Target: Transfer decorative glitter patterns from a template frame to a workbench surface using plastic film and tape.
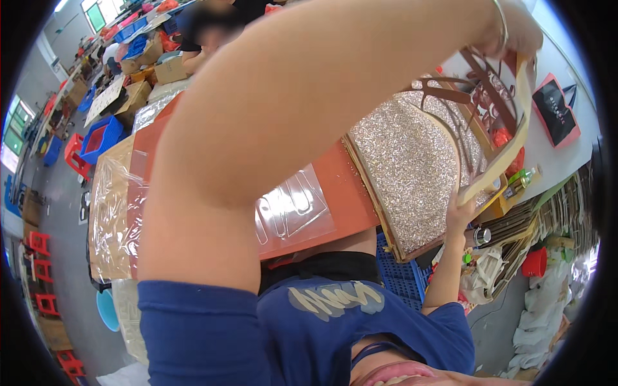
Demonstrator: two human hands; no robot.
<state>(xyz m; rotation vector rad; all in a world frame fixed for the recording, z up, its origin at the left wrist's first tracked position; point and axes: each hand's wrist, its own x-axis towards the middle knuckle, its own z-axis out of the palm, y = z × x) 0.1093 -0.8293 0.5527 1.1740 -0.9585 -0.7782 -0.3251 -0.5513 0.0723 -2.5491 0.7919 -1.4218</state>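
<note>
My left arm, large and close, reaches across to the upper right. There my left hand (520, 33) is closed on the far end of a curved cream strip (501, 162) with brown strap-like bands (444, 94) joined to it. The near end is pinched by my right hand (459, 209). The piece stands raised on edge, partly over a glittery silver-pink panel (412, 161) in a wooden-edged frame. Some of its brown bands lie across the panel's far right part. My left fingertips are partly hidden.
A reddish-brown tabletop (354, 193) carries a clear plastic sheet (315, 215) with looped outlines. Right of the panel are a small bottle (524, 180) and a black-and-pink bag (557, 112). A blue crate (399, 273) sits below. Another person (212, 32) is across the table.
</note>
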